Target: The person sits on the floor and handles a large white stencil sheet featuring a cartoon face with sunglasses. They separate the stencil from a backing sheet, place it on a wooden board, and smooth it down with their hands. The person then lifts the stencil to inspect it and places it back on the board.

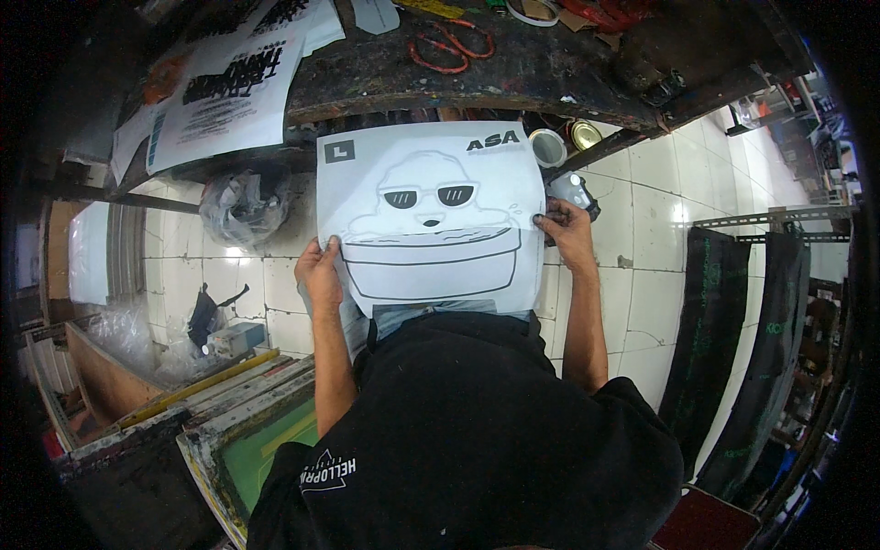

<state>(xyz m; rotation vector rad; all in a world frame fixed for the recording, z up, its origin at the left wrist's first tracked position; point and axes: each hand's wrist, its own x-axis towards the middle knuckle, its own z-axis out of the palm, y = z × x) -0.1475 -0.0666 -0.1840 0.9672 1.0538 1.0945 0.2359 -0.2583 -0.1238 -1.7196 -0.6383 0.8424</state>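
A large white sheet (431,275) hangs between my hands in front of my body. It carries a black line drawing of a rounded figure in sunglasses above a tub shape, with lettering in its upper corners. My left hand (320,268) pinches the sheet's left edge between thumb and fingers. Slightly higher, my right hand (568,231) grips the right edge the same way. The sheet's far edge comes up close to the front of a dark workbench (385,87).
Red-handled scissors (449,46) and printed papers (229,92) lie on the bench. Below hangs a clear plastic bag (245,209). A framed screen with green mesh (266,454) leans at the lower left. Dark rolled-looking strips (701,339) stand right, over white floor tiles (632,275).
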